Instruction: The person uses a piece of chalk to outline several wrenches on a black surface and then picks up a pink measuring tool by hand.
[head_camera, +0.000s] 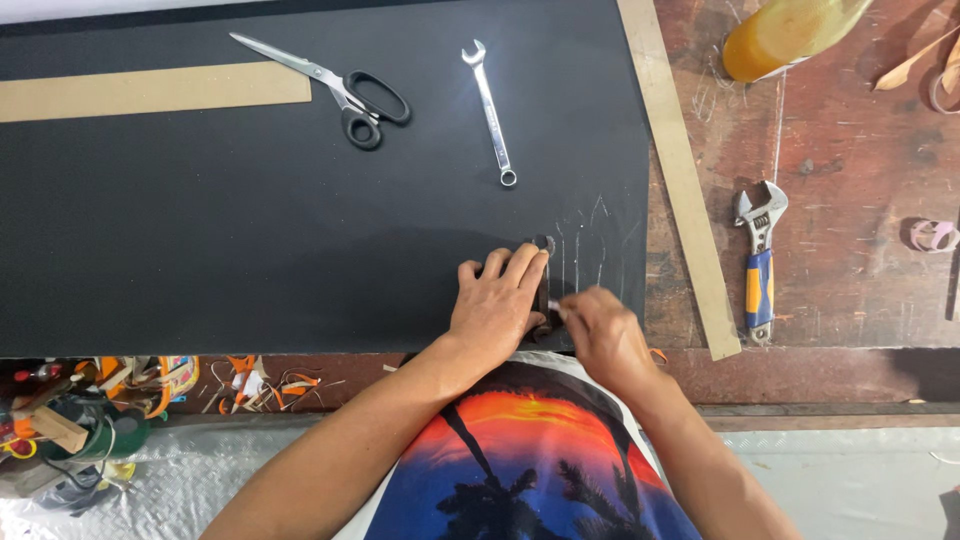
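while the left hand (497, 303) lies flat with its fingers stretched out and close together, it's pressing down on a small dark template piece (541, 270) on the big black sheet of rubbery material (300, 230) near the sheet's front edge. only a sliver of that dark piece shows past the fingertips, so i can't tell its full shape. the right hand (605, 335) sits just beside it, fingers curled in a pinch around a thin whitish marker (556, 308), tip touching the sheet right at the template's edge. faint pale outlines (595, 240) are drawn on the black sheet just beyond the hands.

further up the sheet there's a pair of black-handled steel scissors (340, 85), blades shut, and a silver combination wrench (490, 110) lying near them, well apart from the hands. a long strip of brown cardboard (150, 90) lies on the sheet's far left.

off the sheet, on the scratched wooden workbench (850, 250), there's an adjustable wrench with a blue and yellow grip (758, 265) and an orange plastic bottle (785, 35) at the top edge, can't tell what's in it. at the lower left a dark green tub (95, 430) holds wood offcuts and scraps.
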